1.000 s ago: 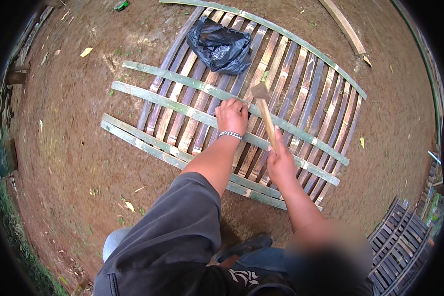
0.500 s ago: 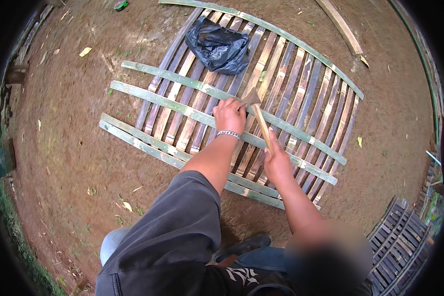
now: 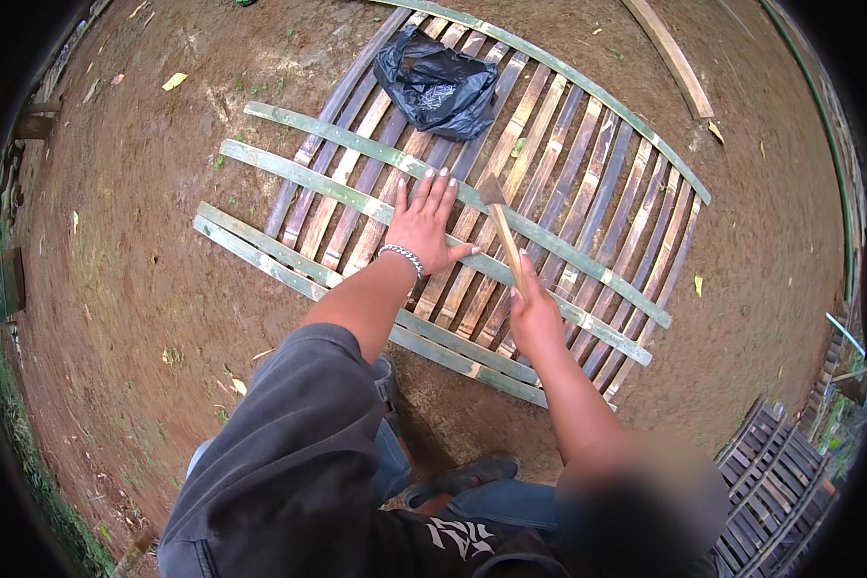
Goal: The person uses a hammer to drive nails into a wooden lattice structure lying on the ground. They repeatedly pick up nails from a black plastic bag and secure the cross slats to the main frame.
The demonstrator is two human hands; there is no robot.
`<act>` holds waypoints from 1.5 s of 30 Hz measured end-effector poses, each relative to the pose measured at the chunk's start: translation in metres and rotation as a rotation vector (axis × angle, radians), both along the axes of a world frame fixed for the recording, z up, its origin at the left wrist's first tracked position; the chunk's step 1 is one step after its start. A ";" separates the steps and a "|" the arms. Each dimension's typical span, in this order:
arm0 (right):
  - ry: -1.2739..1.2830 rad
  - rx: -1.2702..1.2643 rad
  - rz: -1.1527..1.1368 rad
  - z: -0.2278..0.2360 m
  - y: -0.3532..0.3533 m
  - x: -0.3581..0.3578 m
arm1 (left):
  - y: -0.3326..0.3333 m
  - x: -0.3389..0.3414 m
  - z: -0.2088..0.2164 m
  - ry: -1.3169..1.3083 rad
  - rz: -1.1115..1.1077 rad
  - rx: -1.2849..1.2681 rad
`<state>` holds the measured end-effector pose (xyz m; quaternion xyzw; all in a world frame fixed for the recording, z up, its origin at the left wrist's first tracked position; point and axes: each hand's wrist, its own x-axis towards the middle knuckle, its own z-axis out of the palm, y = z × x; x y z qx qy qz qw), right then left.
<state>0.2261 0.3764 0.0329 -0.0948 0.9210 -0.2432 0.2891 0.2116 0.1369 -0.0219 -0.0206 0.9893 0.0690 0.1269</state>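
My left hand [image 3: 424,226] lies with its fingers stretched out over a green bamboo strip [image 3: 356,198] and the darker slats beneath it. Its fingertips reach the upper strip [image 3: 539,231], and the thumb points right. In my right hand [image 3: 537,316] is the wooden handle of a small hatchet [image 3: 504,231]. The metal head rests at or just above the upper strip; contact cannot be made out. Several bamboo slats [image 3: 515,116] run crosswise under the green strips, forming a slatted panel on the ground. On the panel's far part sits an open black plastic bag [image 3: 467,111] holding thin silvery nails.
Two more green strips [image 3: 270,262] lie along the panel's near edge, and another [image 3: 597,89] bounds its far edge. A wooden plank [image 3: 672,58] lies on the dirt [image 3: 116,289] at far right. A second slatted panel [image 3: 775,491] is at lower right.
My left hand has moved left and opened from curled fingers to a flat, spread position. My right hand still grips the hatchet, its head near the same strip. The view has shifted slightly.
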 end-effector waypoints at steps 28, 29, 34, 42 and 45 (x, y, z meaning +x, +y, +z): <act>0.501 -0.211 0.011 0.003 -0.004 0.007 | -0.002 0.001 -0.005 0.025 0.005 0.007; 0.566 -0.316 -0.018 0.005 -0.009 0.005 | -0.002 0.000 -0.005 0.030 0.003 0.008; 0.232 -0.128 -0.006 -0.018 0.000 0.006 | 0.001 0.000 -0.007 0.029 -0.002 0.034; 0.574 -0.492 -0.133 0.000 -0.012 0.004 | -0.001 0.001 -0.007 0.075 0.000 0.024; 0.406 -0.292 -0.071 -0.013 -0.016 0.002 | 0.000 0.000 -0.004 0.039 0.001 0.023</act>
